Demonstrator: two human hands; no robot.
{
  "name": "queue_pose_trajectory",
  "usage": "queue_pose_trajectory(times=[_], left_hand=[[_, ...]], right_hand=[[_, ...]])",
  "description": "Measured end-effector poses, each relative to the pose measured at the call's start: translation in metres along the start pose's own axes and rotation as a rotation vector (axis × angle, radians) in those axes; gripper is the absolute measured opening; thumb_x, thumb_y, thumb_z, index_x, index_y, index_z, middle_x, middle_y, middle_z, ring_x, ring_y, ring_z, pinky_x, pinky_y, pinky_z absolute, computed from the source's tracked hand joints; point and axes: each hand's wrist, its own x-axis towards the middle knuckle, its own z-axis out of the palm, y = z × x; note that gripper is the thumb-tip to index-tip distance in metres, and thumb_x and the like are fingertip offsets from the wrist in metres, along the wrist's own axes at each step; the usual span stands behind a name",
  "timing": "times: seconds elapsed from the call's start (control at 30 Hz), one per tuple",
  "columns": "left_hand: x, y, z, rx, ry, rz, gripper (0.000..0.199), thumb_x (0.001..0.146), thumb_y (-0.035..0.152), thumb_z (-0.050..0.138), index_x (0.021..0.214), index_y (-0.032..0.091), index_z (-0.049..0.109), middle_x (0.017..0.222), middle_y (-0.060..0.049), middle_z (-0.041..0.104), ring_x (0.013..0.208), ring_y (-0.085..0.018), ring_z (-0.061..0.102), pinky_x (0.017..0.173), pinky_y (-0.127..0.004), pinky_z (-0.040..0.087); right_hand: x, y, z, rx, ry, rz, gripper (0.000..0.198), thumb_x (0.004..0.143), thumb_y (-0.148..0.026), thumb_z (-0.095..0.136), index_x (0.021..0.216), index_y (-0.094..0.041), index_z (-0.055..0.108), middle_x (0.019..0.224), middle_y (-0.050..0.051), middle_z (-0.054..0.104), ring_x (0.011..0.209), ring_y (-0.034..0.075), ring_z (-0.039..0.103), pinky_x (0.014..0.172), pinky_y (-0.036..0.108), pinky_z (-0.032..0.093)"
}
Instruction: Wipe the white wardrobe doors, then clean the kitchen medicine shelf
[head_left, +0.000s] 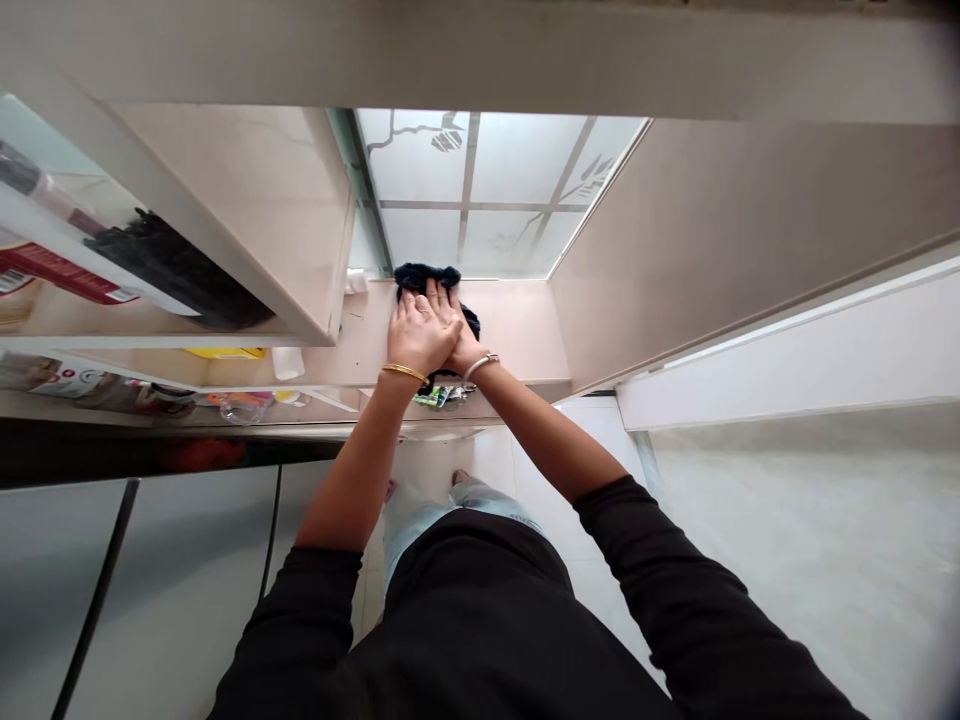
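Observation:
A dark, fluffy cloth (427, 276) lies bunched on the pale shelf board (517, 325), against the base of a patterned glass panel. My left hand (421, 332), with a gold bangle at the wrist, presses flat on the cloth, its fingers stretched forward. Partly under it is my right hand (456, 335), which wears a silver bangle and also lies on the cloth with straightened fingers. The left thumb crosses over the back of the right hand. Some of the cloth is hidden beneath both palms.
Shelves on the left hold packets, a white cup-like item (287, 362) and a black bristly item (187, 265). The frosted glass panel (495, 190) stands behind the board. A side wall (712, 220) closes the right. Small packets (442, 397) lie on a lower shelf.

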Motion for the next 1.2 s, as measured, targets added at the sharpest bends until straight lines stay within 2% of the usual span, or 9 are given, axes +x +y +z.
queue_pose_trajectory(times=[0.2,0.37,0.5,0.6,0.8,0.9,1.0,1.1,1.2], left_hand=[[-0.008,-0.025,0.003,0.021,0.09,-0.05,0.078,0.096,0.043,0.046,0.149,-0.014,0.037,0.159,-0.038,0.037,0.153,-0.04,0.037,0.127,-0.047,0.03],[-0.044,-0.019,0.016,0.012,0.131,-0.015,0.081,0.096,0.048,0.044,0.152,-0.01,0.035,0.161,-0.037,0.035,0.153,-0.043,0.035,0.125,-0.056,0.031],[-0.072,0.014,0.028,0.002,0.081,0.051,0.084,0.095,0.048,0.046,0.152,-0.012,0.034,0.162,-0.038,0.03,0.155,-0.044,0.032,0.126,-0.055,0.029],[-0.073,0.047,0.036,-0.054,0.029,0.173,0.084,0.094,0.049,0.049,0.155,-0.008,0.033,0.164,-0.034,0.029,0.156,-0.042,0.03,0.127,-0.054,0.027],[-0.036,0.106,0.043,-0.117,-0.118,0.361,0.083,0.095,0.05,0.049,0.157,-0.003,0.035,0.167,-0.03,0.027,0.159,-0.038,0.025,0.13,-0.047,0.02],[-0.011,0.116,0.044,-0.133,-0.112,0.386,0.079,0.094,0.05,0.05,0.157,0.002,0.039,0.166,-0.025,0.034,0.158,-0.035,0.028,0.13,-0.044,0.02],[0.003,0.097,0.039,-0.11,-0.054,0.327,0.079,0.092,0.051,0.05,0.154,0.001,0.043,0.163,-0.025,0.039,0.156,-0.035,0.032,0.13,-0.044,0.021],[-0.001,0.045,0.027,-0.046,0.012,0.181,0.079,0.093,0.048,0.044,0.152,-0.005,0.042,0.161,-0.03,0.041,0.154,-0.039,0.034,0.129,-0.05,0.023],[-0.014,-0.012,0.014,-0.016,0.107,0.025,0.082,0.091,0.05,0.046,0.151,-0.008,0.043,0.157,-0.034,0.044,0.15,-0.042,0.039,0.125,-0.053,0.029]], right_hand=[[0.007,-0.015,0.003,0.022,-0.015,-0.146,0.077,0.095,-0.033,0.058,0.163,-0.009,0.029,0.174,0.021,0.017,0.162,0.035,0.013,0.133,0.057,0.004],[-0.028,-0.022,0.012,-0.003,0.032,-0.16,0.076,0.097,-0.032,0.059,0.162,-0.008,0.029,0.171,0.024,0.023,0.162,0.035,0.016,0.133,0.056,0.008],[-0.074,-0.011,0.011,-0.024,0.072,-0.024,0.061,0.104,-0.024,0.044,0.161,-0.007,0.033,0.171,0.024,0.024,0.162,0.032,0.02,0.133,0.054,0.013],[-0.101,0.011,0.003,-0.063,0.079,0.149,0.059,0.105,-0.02,0.04,0.162,-0.007,0.033,0.171,0.024,0.024,0.161,0.032,0.021,0.132,0.056,0.014],[-0.118,0.058,-0.013,-0.166,0.175,0.465,0.061,0.105,-0.024,0.04,0.163,-0.007,0.031,0.169,0.027,0.025,0.158,0.036,0.029,0.13,0.055,0.02],[-0.108,0.069,-0.019,-0.166,0.196,0.491,0.061,0.106,-0.028,0.04,0.16,-0.001,0.035,0.166,0.03,0.03,0.157,0.036,0.031,0.13,0.054,0.019],[-0.087,0.06,-0.023,-0.136,0.126,0.312,0.058,0.105,-0.024,0.037,0.157,0.001,0.039,0.164,0.029,0.035,0.159,0.033,0.026,0.132,0.054,0.009],[-0.057,0.027,-0.017,-0.113,0.052,0.115,0.061,0.1,-0.023,0.048,0.156,-0.001,0.04,0.166,0.025,0.034,0.159,0.03,0.024,0.134,0.049,0.003],[-0.031,-0.014,-0.003,-0.107,0.028,-0.057,0.068,0.097,-0.031,0.053,0.156,0.0,0.039,0.17,0.023,0.027,0.159,0.031,0.026,0.135,0.044,0.006]])
